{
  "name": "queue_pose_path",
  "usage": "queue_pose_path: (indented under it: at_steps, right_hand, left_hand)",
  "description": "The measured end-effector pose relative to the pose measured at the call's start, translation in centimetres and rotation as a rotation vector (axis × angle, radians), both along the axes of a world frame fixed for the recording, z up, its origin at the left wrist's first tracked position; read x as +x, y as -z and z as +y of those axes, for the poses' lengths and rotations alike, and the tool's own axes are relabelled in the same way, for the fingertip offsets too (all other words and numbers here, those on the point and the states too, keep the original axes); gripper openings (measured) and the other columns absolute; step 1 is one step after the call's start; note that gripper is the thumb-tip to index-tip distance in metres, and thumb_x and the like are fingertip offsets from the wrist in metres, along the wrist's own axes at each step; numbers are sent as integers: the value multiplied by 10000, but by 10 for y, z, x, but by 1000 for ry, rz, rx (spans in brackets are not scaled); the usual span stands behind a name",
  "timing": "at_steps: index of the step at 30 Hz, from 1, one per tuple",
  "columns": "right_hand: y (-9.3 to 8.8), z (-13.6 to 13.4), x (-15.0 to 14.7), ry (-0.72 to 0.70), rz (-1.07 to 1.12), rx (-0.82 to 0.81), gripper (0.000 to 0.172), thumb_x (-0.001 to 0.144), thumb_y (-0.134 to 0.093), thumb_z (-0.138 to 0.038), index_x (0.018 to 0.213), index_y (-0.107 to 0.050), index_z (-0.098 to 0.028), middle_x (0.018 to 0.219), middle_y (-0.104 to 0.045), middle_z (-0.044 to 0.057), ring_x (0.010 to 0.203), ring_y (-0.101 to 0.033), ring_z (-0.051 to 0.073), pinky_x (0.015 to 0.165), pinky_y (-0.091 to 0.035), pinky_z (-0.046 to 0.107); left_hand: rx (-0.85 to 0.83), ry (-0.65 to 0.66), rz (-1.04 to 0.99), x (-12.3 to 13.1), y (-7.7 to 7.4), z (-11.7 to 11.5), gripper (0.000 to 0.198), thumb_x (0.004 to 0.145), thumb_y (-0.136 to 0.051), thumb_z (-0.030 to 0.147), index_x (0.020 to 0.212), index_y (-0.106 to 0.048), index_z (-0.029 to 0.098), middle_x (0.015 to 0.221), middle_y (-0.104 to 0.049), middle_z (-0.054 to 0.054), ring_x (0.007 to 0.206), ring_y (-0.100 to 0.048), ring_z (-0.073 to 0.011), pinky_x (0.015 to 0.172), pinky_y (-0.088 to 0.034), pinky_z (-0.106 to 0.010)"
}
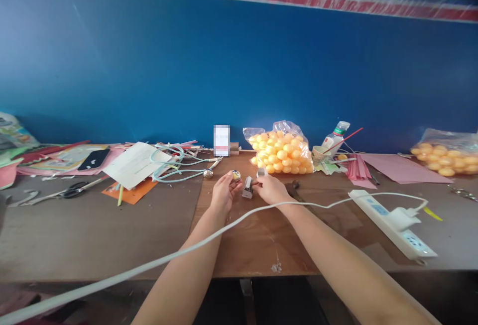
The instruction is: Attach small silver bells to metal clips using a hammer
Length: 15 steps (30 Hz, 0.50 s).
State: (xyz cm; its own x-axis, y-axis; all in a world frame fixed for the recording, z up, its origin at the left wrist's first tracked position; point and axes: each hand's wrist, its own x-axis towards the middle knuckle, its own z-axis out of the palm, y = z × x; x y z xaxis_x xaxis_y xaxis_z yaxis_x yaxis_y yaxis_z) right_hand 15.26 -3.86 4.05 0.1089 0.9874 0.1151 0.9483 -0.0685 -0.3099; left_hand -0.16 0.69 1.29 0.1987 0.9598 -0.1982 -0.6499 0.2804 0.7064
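Observation:
My left hand is closed in a pinch on a small round shiny piece held at its fingertips. My right hand is closed around a small grey-white tool that rests on the brown board. The two hands sit close together near the far middle of the board. A white cable runs across both forearms.
A bag of orange balls lies just behind my hands, another bag at far right. A white power strip lies right. Scissors, papers, light blue tubing, a metal ball tool and a bottle stand about.

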Motion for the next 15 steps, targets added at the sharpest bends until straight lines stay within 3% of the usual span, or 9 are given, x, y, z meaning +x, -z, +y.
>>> queue_pose_path:
  at_steps: [6, 15]
  right_hand:
    - [-2, 22, -14, 49, -60, -170, 219, 784, -583, -403, 876, -729, -269, 897, -707, 76, 871, -658, 249, 638, -421, 279]
    - [13, 24, -9, 55, 18, -126, 224, 800, -564, -365, 955, -714, -302, 961, -711, 64, 912, -658, 251, 679, -448, 294]
  left_hand:
    - [-15, 2, 0, 1, 1, 0, 142, 809, -649, 227, 867, -592, 111, 769, -670, -77, 651, -664, -136, 618, -552, -236]
    - [-55, -4, 13, 2, -1, 0, 131, 826, -624, 216, 879, -591, 101, 777, -668, -87, 646, -667, -145, 566, -555, -225]
